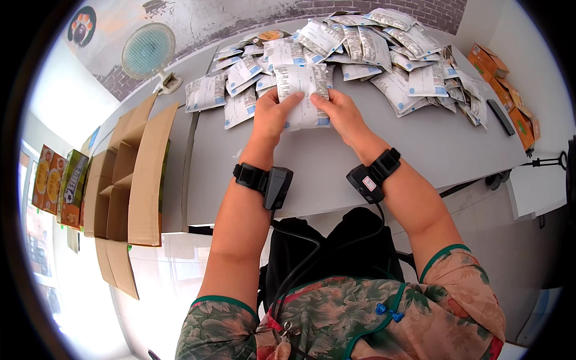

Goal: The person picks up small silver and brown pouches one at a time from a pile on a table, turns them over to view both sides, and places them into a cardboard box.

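A white printed plastic packet [301, 110] is held by its two sides, tilted over the grey table [243, 180]. My left hand [272, 110] grips its left side, thumb across the front. On the opposite side my right hand [340, 110] pinches it the same way, and the fingers of both hands are hidden behind it. Just beyond lies a large heap of similar packets [366, 45], spread over the back of the table. A few loose packets [204, 93] rest to the left of my hands.
An open cardboard carton [123, 180] with inner dividers stands at the left. Beyond it are printed boxes [72, 189] and a desk fan [148, 51]. A dark, narrow object [500, 118] lies near the table's right edge, beside several orange boxes [504, 85]. Cables run from both wrist devices.
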A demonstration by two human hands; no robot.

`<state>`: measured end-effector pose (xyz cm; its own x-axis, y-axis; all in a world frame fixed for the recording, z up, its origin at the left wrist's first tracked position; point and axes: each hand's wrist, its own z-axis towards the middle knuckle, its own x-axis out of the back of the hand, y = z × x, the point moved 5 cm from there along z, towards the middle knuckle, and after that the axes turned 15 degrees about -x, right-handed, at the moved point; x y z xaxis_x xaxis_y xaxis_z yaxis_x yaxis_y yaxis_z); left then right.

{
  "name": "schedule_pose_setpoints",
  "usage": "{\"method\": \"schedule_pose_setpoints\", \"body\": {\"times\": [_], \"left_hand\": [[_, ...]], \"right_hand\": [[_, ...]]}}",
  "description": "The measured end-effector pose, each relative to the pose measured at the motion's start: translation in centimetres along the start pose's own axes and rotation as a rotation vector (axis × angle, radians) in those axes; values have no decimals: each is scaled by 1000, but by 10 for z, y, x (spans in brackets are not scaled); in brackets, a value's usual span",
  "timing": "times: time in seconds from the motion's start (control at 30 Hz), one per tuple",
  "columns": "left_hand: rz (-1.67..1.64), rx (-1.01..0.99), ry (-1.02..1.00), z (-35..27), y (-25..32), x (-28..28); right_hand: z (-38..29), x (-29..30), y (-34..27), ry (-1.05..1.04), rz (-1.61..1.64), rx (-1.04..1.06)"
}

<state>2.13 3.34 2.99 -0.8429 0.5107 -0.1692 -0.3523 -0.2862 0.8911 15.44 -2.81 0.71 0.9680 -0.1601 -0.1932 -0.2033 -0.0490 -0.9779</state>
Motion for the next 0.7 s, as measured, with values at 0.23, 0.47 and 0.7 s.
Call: {"method": "schedule_pose_setpoints", "body": {"times": [0.23, 0.47, 0.7], "left_hand": [[10, 18, -2, 0, 0, 0], [42, 89, -96, 2, -7, 6], [-31, 80, -55, 6, -9, 9]], "right_hand": [[3, 4, 2, -11, 7, -14], [-6, -4, -2, -60, 34, -174], [6, 10, 8, 26, 157, -170]]}}
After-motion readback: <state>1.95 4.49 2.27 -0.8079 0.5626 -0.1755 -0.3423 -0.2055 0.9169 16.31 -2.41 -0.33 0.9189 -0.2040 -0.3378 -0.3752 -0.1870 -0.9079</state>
